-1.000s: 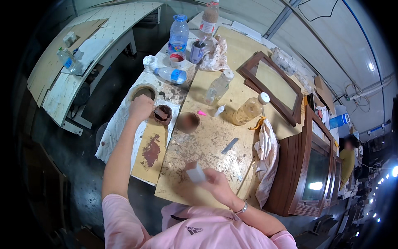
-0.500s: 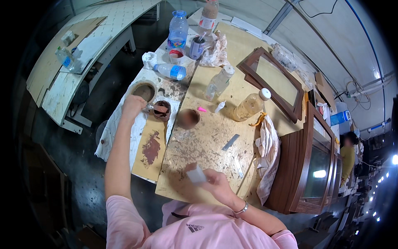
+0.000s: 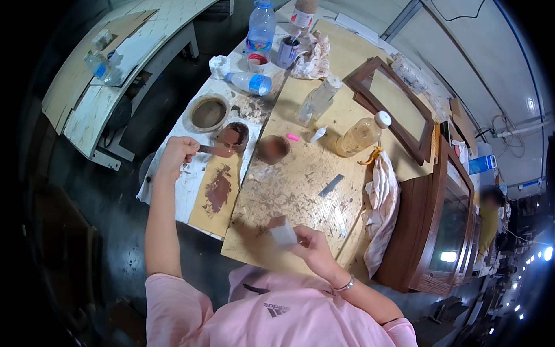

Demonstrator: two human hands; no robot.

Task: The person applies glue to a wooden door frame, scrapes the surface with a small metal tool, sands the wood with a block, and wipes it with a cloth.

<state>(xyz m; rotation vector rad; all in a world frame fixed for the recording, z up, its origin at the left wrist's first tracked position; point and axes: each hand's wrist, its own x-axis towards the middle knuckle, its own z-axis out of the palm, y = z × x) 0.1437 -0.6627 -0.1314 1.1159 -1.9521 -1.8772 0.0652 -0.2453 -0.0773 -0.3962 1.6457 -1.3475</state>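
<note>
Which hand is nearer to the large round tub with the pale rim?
Left: the left hand is close to the round tub, on its near side; the right hand is much farther, closer to the body and to the right.

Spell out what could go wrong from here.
Brown paste could drop from the putty knife in the left grip onto the white sheet. A stray push might tip the paste-smeared cup by its blade. The open tub nearby could get knocked and spill.
</note>
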